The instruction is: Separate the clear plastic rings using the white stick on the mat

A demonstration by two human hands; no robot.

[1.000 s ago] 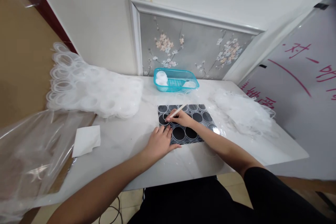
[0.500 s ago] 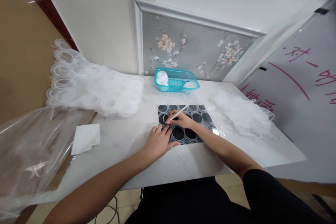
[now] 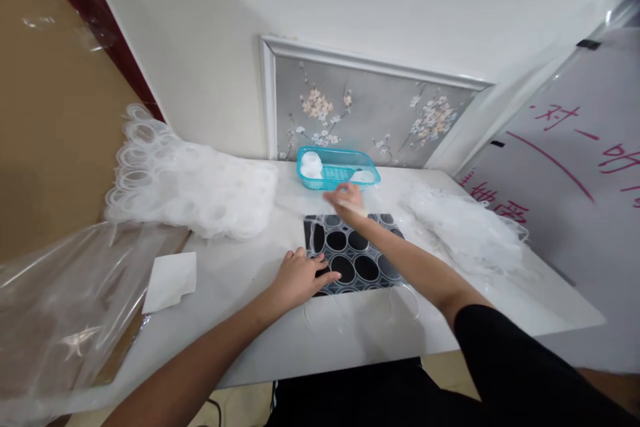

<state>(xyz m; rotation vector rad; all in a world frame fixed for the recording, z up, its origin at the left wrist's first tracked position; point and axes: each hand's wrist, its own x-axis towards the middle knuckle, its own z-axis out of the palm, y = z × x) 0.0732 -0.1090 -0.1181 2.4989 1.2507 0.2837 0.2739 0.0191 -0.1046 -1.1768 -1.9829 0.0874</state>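
A dark sheet (image 3: 367, 268) with rows of black circles edged by pale, clear film lies on the white table. My left hand (image 3: 300, 275) rests with its fingers spread over the sheet's left edge, pressing on it. My right hand (image 3: 349, 201) is raised over the sheet's far edge, somewhat blurred, its fingers closed around a thin pale stick (image 3: 354, 207). At the sheet's far left corner the clear film looks bent and lifted; whether my right fingers also pinch it I cannot tell. Just beyond that hand stands a turquoise basket (image 3: 375, 177) holding small stacks of white discs (image 3: 311, 164).
A thick stack of white, ring-cut film (image 3: 200, 190) lies at left, with a white paper piece (image 3: 171, 281) and clear plastic wrap (image 3: 55, 307) nearer. Crumpled clear film scraps (image 3: 463, 230) lie at right. A whiteboard (image 3: 565, 213) with red writing borders the right side.
My right hand has lifted from beside my left hand and moved away toward the basket with the stick. The film's far left corner now looks bent up. My left hand stays on the sheet.
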